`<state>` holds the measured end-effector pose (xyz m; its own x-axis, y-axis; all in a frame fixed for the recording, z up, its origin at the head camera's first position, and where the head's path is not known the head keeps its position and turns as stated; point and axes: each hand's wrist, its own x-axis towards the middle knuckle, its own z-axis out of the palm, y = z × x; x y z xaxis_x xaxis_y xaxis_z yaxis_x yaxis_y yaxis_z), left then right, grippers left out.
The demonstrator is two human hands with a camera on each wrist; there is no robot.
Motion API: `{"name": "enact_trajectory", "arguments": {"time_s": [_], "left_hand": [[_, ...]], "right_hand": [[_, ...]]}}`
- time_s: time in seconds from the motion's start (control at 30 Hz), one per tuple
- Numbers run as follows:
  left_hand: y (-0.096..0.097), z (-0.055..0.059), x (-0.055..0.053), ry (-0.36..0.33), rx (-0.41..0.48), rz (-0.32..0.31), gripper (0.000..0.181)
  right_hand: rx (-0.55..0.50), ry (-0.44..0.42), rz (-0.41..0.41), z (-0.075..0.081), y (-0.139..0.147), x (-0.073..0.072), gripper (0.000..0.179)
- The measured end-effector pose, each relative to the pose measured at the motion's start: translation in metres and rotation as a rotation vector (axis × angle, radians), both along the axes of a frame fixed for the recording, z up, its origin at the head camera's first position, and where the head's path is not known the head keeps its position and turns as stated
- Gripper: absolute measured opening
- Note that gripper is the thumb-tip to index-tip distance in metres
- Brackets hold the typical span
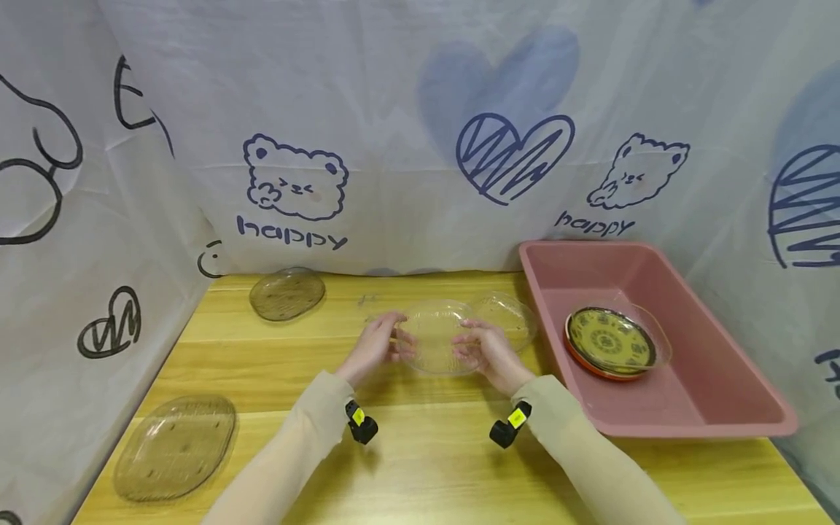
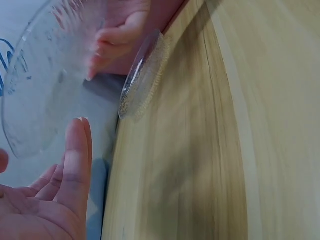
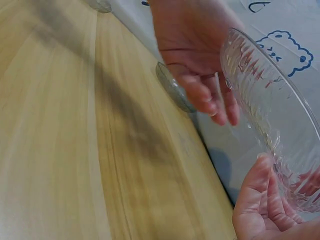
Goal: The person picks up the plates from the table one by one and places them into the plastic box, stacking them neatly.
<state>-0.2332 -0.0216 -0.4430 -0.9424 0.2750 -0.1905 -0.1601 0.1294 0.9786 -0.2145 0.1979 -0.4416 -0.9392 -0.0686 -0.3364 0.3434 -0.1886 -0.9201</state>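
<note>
A clear plate (image 1: 433, 339) with a ridged outer side is held raised above the wooden table. My right hand (image 1: 494, 356) grips its right rim; in the right wrist view, fingers of the right hand (image 3: 262, 205) also show through the clear wall. At the plate's left side is my left hand (image 1: 377, 344). In the left wrist view, the left hand (image 2: 55, 200) has fairly straight fingers close to the rim, its thumb tip at the frame's edge. Whether those fingers touch the plate, I cannot tell. Another clear plate (image 1: 515, 321) lies behind the right hand.
At right stands a pink basin (image 1: 669, 429) holding a yellow patterned round plate (image 1: 607, 341) with a clear dish (image 1: 659, 335) over it. A brownish transparent plate (image 1: 286, 294) lies at the back left, a larger one (image 1: 176, 448) at the front left. A printed cloth (image 1: 394, 146) hangs behind the table.
</note>
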Motion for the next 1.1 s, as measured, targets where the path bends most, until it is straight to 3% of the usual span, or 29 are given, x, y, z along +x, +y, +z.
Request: {"name": "enact_trajectory", "arguments": {"time_s": [0.4,0.63,0.93,1.1], "left_hand": [[0.004,-0.006,-0.005,0.038,-0.036,0.064,0.049],[0.015,-0.003,-0.006,0.116,-0.113,0.027,0.044],[0.033,0.008,-0.004,0.180,-0.140,-0.016,0.042],[0.044,0.014,-0.004,0.274,-0.211,-0.049,0.039]], "right_hand": [[-0.019,0.014,0.010,0.022,0.012,0.003,0.049],[-0.033,0.030,-0.013,0.044,0.025,0.006,0.050],[0.000,0.065,-0.021,0.067,0.052,0.008,0.057],[0.050,0.077,-0.014,0.078,0.072,0.010,0.057]]}}
